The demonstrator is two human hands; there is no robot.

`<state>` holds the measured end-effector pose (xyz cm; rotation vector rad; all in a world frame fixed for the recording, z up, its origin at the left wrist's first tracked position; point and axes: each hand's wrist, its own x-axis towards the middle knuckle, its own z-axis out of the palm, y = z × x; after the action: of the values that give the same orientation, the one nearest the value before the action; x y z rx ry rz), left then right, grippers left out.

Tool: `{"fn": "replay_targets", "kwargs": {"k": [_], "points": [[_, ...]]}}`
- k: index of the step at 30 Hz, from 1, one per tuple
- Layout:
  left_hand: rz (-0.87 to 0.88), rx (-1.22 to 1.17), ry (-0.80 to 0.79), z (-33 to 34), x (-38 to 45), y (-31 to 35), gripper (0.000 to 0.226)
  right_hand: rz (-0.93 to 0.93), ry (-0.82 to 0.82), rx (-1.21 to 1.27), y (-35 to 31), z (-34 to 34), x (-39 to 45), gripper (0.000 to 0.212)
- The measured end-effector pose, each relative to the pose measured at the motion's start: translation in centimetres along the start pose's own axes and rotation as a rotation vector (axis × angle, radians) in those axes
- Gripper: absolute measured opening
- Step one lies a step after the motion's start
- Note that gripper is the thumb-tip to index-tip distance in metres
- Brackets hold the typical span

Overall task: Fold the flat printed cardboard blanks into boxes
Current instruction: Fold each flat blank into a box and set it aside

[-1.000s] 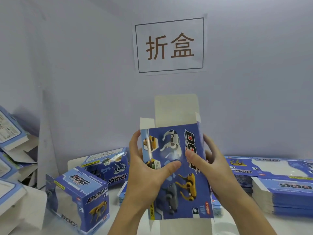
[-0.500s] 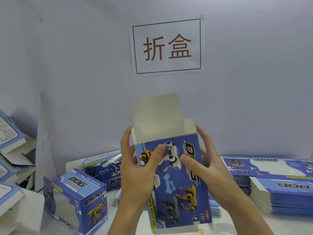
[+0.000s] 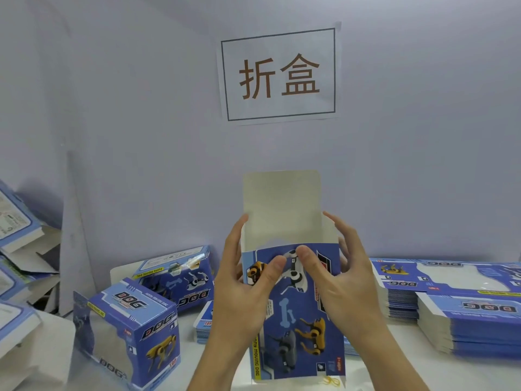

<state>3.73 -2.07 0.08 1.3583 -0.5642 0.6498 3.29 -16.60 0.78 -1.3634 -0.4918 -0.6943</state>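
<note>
I hold the half-formed box (image 3: 293, 306) upright above the table (image 3: 408, 371), left hand (image 3: 242, 289) and right hand (image 3: 338, 277) each gripping a side, thumbs pressing its front to keep it square while the top flap (image 3: 282, 204) stands open.

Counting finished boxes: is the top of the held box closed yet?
Open. The held box has its top flap standing upright, unfolded, with the plain inside showing.

Even, soft indoor light with a cool bluish cast; no hard glare. Soft shadow on the wall (image 3: 84, 136) at far left behind the leaning boxes (image 3: 17, 221). Wide-angle bending at edges. Slight softness overall; the right stacks of blanks (image 3: 465, 320) look smeared and print is blurry.
</note>
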Motion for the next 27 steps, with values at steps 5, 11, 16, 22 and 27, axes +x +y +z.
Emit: {"fn": "replay_targets", "kwargs": {"k": [5, 11, 16, 22, 27], "points": [[0.005, 0.06, 0.036, -0.2, 0.0, 0.1, 0.044, 0.019, -0.016, 0.024, 0.1, 0.4, -0.1, 0.044], [-0.089, 0.055, -0.031, 0.1, -0.2, 0.9, 0.037, 0.042, -0.075, -0.055, -0.7, -0.1, 0.0, 0.035], [-0.13, 0.017, 0.112, 0.7, 0.0, 1.9, 0.031, 0.039, -0.054, -0.123, -1.8, 0.2, 0.2, 0.044], [-0.086, -0.001, 0.132, 0.6, -0.1, 2.3, 0.038, 0.119, -0.009, 0.007, -2.1, 0.4, 0.4, 0.023], [-0.101, -0.037, 0.115, 0.5, 0.1, 2.3, 0.059, 0.151, -0.037, -0.022, -2.0, 0.4, 0.6, 0.055]]}}
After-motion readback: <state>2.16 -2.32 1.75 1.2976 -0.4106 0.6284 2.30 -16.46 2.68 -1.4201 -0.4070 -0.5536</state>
